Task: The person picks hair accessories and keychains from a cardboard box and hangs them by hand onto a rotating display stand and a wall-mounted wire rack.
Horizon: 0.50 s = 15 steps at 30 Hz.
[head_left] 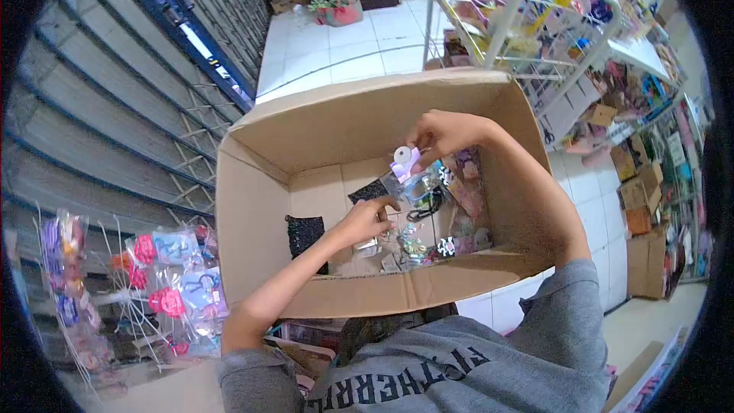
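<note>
A large open cardboard box (344,118) stands before me, with both my hands inside it. My right hand (443,138) pinches a small purple and white packet (405,162) near the box's right side. Lower and to the left, my left hand (368,222) has its fingers curved and apart over small packaged items, with nothing visible held. Black textured pieces (306,233) lie on the box floor at the left. Beneath my right hand are clear packets, a black item (427,206) and colourful trinkets (413,245).
Plastic-wrapped goods hang on a rack (126,298) at the left, by a metal shutter (115,107). A white wire rack (497,53) with mixed goods stands beyond the box at the right. Cardboard boxes (642,191) and shelves line the far right. A basket (340,11) sits on the tiled floor.
</note>
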Available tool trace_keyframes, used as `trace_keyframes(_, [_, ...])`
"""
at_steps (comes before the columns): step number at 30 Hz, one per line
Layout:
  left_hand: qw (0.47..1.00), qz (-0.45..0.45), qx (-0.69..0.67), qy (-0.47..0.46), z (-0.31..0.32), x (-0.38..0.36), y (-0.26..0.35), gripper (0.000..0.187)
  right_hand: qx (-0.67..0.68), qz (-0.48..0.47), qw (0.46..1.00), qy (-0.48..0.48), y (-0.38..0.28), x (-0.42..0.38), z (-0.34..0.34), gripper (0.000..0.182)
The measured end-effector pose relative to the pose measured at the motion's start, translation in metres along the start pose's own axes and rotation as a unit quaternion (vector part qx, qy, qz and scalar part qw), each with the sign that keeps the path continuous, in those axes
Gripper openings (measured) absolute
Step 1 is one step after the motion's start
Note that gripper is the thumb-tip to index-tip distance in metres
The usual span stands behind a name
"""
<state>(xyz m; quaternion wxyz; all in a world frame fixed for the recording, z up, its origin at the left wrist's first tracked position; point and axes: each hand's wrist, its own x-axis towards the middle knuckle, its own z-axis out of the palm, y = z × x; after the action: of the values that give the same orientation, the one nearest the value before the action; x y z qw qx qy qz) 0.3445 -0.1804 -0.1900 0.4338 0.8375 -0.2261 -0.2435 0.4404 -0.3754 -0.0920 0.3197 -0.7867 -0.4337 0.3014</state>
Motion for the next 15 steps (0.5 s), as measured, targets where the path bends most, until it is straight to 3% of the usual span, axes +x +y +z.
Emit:
trace_keyframes(3, [0.999, -0.005, -0.008, 0.044, -0.026, -0.027, 0.021, 0.029, 0.034, 0.005, 0.998, 0.061, -0.04, -0.004, -0.003, 0.018])
trace_keyframes(5, [0.993, -0.033, -0.087, 0.079, -0.043, -0.05, 0.034, 0.03, 0.136, 0.008, 0.983, 0.125, -0.068, -0.001, -0.002, 0.016])
trace_keyframes(7, [0.984, -0.034, -0.132, 0.115, -0.063, -0.081, 0.05, 0.027, 0.117, 0.019, 0.986, 0.119, -0.097, 0.003, -0.001, 0.016])
trace_keyframes(9, [0.951, -0.051, -0.268, 0.144, -0.082, -0.115, 0.067, 0.024, 0.245, 0.0, 0.954, 0.174, -0.119, 0.015, 0.008, 0.018])
trace_keyframes(10, [0.939, -0.017, -0.295, 0.178, -0.088, -0.132, 0.071, 0.022, 0.239, -0.017, 0.954, 0.181, -0.129, 0.023, 0.011, 0.021])
trace_keyframes(15, [0.898, -0.01, -0.304, 0.317, -0.097, -0.221, 0.094, 0.02, 0.309, -0.126, 0.933, 0.135, -0.178, 0.072, 0.04, 0.018])
